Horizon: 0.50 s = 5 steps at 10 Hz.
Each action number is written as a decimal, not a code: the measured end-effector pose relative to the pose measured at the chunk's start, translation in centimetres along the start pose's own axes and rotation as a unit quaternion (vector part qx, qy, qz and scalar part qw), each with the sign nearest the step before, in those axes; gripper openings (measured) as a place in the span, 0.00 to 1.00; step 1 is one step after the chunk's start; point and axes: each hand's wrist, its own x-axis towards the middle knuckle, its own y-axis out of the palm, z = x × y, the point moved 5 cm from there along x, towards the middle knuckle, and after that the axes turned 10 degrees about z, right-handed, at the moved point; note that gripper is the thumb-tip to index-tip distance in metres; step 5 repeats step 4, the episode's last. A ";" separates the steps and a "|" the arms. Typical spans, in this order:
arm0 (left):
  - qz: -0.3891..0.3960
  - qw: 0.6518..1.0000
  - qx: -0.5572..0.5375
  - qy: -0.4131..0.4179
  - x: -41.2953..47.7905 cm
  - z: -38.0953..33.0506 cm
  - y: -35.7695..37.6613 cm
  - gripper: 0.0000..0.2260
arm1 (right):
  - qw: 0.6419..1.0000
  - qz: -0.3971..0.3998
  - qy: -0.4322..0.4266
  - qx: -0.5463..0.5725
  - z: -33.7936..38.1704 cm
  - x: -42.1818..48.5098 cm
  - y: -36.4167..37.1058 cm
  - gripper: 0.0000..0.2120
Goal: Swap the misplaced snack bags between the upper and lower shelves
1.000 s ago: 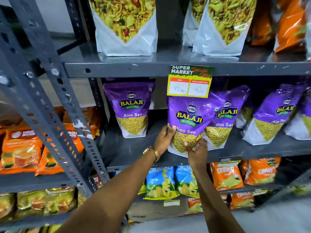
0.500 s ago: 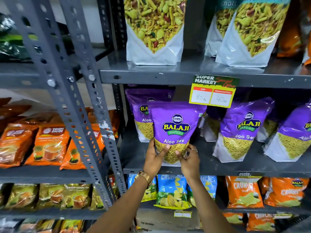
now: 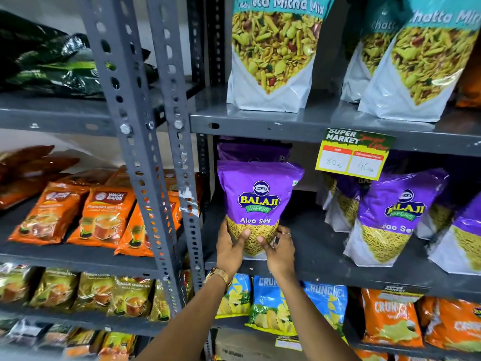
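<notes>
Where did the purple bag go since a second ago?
Both hands, left hand and right hand, carried the purple Balaji Aloo Sev bag leftward along the grey metal middle shelf, to its left end. Their grip stayed; the other bags stayed put.

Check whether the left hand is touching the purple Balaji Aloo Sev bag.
Touching. The head view shows the left hand wrapped around the purple Balaji Aloo Sev bag's lower left edge.
</notes>
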 end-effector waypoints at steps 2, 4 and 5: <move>0.008 1.000 -0.013 -0.025 0.3 0.1 0.1 0.28 | 1.000 0.021 -0.011 -0.004 0.6 -0.4 -0.5 0.22; 0.026 0.999 -0.019 -0.011 -0.1 -1.0 -0.1 0.28 | 0.997 0.071 -0.025 0.008 -0.1 -0.5 -0.7 0.27; 0.026 0.999 -0.019 -0.011 -0.1 -1.0 -0.1 0.28 | 0.997 0.071 -0.025 0.008 -0.1 -0.5 -0.7 0.27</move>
